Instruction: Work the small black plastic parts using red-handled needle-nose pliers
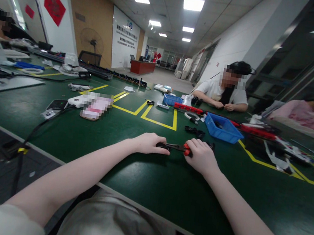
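Green covers the top of the table [147,175], and the pliers [177,147] are held just above it, in front of the person. The right hand [201,156] is closed around their red and black handles, and the left hand [148,143] pinches a small black piece [163,147] by the tips of the pliers. Just past the right hand are black parts [195,132] and a big blue bin [223,128], which would block a reach that way. A small blue bin [173,100], a long red strip [189,109] and yellow tape [158,123] lie farther off. On the left are a phone [96,108] with a pink case, a white gadget [76,99] and a black cable [36,128]. A person in a white shirt [208,92] sits across the table, and a person in a pink shirt [302,111] is cut off by the right edge. Fingers hide most of the black piece, so one cannot tell if the pliers bite it or what it is. The wall sign [124,39] has Chinese and English words, too small to read well. Upside or not, the print on the person's shirt [116,222] is blurry, but "188" shows.
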Tool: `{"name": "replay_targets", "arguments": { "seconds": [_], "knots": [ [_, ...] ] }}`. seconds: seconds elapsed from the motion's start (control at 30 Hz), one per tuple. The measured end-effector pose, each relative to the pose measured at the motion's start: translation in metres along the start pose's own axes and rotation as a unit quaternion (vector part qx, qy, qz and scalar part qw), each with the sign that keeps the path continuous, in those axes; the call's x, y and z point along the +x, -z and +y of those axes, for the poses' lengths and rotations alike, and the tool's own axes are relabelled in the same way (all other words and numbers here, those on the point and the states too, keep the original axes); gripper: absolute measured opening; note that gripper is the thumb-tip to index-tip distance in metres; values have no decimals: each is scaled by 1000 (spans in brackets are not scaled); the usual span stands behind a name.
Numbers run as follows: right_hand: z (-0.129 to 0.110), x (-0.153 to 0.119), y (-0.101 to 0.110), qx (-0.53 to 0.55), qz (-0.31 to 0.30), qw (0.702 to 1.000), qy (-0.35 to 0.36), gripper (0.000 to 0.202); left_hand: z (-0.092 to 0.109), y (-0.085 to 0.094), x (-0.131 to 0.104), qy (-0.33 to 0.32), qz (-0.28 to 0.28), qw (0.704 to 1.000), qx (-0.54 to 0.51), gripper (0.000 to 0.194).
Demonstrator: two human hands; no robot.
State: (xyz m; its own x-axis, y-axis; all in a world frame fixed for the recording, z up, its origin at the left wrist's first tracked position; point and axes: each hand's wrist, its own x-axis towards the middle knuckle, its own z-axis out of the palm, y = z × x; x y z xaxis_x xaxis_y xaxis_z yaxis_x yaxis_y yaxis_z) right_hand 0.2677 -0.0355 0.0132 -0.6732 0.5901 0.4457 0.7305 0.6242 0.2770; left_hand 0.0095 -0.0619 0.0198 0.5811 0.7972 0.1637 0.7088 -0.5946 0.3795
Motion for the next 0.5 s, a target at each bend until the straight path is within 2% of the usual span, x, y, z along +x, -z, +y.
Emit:
{"name": "replay_targets", "arguments": {
  "seconds": [0.5],
  "knots": [
    [-1, 1, 3, 43, -36, 998, -4, 10, 0, -1, 0, -30, 29, 997, 68, 40]
  ]
}}
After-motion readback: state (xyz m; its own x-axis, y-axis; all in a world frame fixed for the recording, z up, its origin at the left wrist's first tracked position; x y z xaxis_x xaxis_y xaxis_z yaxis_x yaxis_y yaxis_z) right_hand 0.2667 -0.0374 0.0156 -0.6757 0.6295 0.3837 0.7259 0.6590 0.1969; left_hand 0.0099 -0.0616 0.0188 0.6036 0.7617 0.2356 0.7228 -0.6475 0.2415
